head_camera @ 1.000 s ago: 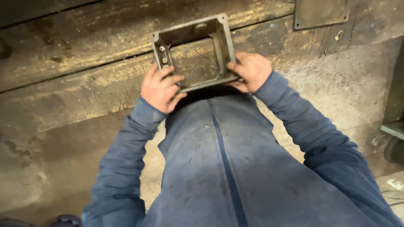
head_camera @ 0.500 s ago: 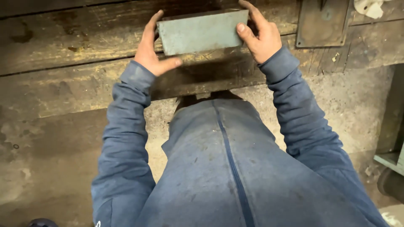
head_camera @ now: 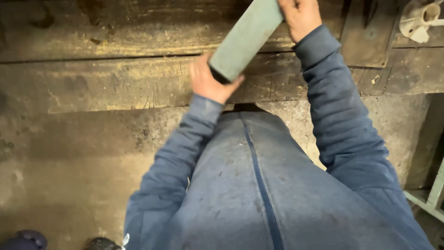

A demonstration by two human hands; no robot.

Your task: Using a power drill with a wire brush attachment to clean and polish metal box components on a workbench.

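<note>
1. The wooden worktop runs across the upper part of the view, worn and scratched, its front edge above a concrete floor.
2. The person's blue jacket fills the lower middle, both sleeves reaching up to the worktop.
3. A grey-green metal box is held over the worktop, tilted. Its long axis runs on a diagonal, the low end toward the lower left and the high end toward the upper right, cut off by the top edge.
4. The left hand grips the low end, fingers curled around it.
5. The right hand holds the high end, fingers closed on it.
6. A small cream fitting lies at the far right of the worktop.
</note>
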